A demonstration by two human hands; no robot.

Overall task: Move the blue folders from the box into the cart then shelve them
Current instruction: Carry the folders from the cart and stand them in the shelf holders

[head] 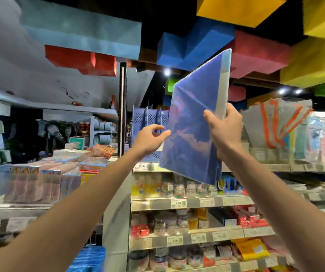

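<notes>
The right hand (pixel 224 130) clasps the blue folder (pixel 193 118) by its right edge, the left hand (pixel 150 140) steadies its left edge (pinching or not, I cannot tell), raised tilted before the top shelf (pixel 275 167), probably for sliding in.

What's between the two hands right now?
The blue folder, tilted: the right hand grips its right edge, the left hand touches its left edge. Head view.
</notes>
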